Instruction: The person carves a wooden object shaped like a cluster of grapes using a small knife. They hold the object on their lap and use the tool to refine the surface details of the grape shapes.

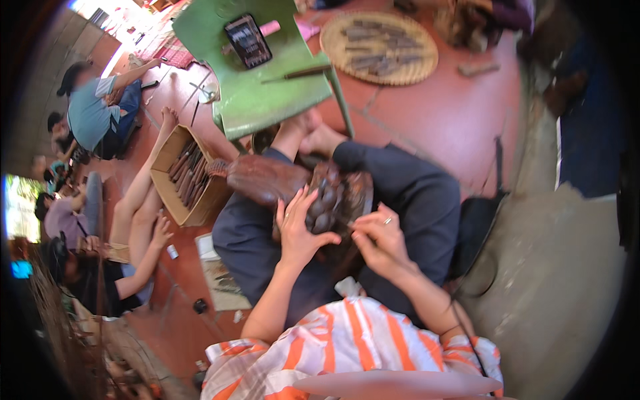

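Pale band blurred along the lower edge, kind unclear; just beyond, striped shirt. Dark brown carving resting across the lap, with rounded lumps near the middle. Left grip spread, fingers fanned over the lumps, touching without clenching. Right grip at the carving's near right side, thumb and fingers pinched close; cannot tell whether round a small tool or on bare wood. Probably best: brace the carving firmly between the thighs, press down with the left palm, set the left thumb out of the right grip's path, work in short, light passes along the hollows. Containers: cardboard box left of the lap, loaded with dark brown tools; round woven tray beside green chair, bearing many slim dark tools in loose rows. On the chair: dark phone, one long thin tool.
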Demonstrator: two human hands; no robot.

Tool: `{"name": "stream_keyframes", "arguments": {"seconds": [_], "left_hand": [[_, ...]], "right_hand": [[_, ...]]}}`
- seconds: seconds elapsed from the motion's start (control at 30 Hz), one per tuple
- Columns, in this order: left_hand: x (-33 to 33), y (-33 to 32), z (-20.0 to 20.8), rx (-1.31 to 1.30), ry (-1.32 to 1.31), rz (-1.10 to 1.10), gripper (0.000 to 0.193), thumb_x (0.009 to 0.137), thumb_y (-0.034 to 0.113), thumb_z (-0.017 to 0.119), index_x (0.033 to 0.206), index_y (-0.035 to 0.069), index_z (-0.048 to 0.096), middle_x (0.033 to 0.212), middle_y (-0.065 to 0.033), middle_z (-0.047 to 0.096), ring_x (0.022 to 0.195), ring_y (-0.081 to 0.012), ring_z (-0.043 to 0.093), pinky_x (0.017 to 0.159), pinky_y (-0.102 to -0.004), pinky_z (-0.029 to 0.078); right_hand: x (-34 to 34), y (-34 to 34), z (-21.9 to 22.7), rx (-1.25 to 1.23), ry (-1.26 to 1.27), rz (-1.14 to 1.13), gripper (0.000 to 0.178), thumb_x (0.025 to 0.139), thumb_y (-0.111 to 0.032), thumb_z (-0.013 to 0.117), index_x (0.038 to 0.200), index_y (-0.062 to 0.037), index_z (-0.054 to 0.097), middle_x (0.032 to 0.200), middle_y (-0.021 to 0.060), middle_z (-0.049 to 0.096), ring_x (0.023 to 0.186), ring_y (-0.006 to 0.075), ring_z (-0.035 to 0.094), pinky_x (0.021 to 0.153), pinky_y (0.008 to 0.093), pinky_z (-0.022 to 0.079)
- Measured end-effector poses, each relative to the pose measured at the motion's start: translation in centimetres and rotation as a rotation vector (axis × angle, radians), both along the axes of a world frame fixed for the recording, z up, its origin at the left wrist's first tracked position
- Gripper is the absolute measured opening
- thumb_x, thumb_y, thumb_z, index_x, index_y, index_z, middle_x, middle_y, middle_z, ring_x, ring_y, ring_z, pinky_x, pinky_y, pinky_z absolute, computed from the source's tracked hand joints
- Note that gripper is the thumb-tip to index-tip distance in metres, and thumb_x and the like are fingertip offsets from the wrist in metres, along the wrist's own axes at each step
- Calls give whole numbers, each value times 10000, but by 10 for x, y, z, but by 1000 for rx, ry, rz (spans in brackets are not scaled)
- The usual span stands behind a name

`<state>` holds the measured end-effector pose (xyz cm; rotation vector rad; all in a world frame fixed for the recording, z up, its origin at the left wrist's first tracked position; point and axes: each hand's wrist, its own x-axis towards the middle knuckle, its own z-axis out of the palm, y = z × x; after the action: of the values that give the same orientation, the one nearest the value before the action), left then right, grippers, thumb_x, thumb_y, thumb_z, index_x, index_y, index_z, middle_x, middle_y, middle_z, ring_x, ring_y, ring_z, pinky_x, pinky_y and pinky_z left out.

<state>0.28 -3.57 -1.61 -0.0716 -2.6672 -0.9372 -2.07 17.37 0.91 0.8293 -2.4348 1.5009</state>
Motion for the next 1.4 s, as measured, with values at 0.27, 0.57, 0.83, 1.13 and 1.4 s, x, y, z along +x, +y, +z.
{"name": "stream_keyframes", "arguments": {"seconds": [0.27, 0.57, 0.83, 1.13, 1.4], "left_hand": [[-1, 0, -3, 160, 84, -31, 965, 519, 495, 861, 1325, 90, 518, 1366, -177, 534, 1327, -299, 457, 1149, -518, 186], [-7, -55, 133, 953, 408, -292, 919, 807, 682, 585, 1368, -27, 415, 1338, -186, 526, 1274, -301, 496, 1078, -415, 384], [40, -25, 314, 841, 560, -1452, 781, 849, 652, 484, 1348, 53, 436, 1215, -161, 568, 1138, -289, 554, 990, -453, 432], [38, -5, 334, 882, 516, -1627, 627, 842, 524, 488, 1265, 62, 469, 1155, -127, 576, 1064, -250, 563, 920, -407, 436], [32, -6, 341, 931, 537, -1597, 492, 837, 411, 492, 1192, 70, 499, 1103, -97, 582, 998, -215, 570, 859, -366, 440]], "right_hand": [[10, 11, -7, -93, -71, 51, 63, 827, -25, 686, 890, -23, 679, 910, 98, 693, 916, 222, 661, 1058, 477, 377], [5, 12, -33, -549, -451, -117, 113, 914, -26, 615, 999, 26, 667, 916, 17, 655, 833, 59, 572, 822, 222, 457], [6, 18, -27, -582, -701, -166, 105, 927, -30, 605, 998, 29, 656, 817, -25, 615, 715, 20, 508, 645, 175, 396], [3, 14, -33, -621, -490, -123, 110, 927, -35, 606, 998, 30, 659, 814, -21, 623, 706, 19, 513, 642, 174, 402], [2, 22, -41, -603, -548, -130, 118, 926, -35, 596, 991, 43, 655, 859, 21, 662, 760, 46, 566, 716, 188, 438]]}}
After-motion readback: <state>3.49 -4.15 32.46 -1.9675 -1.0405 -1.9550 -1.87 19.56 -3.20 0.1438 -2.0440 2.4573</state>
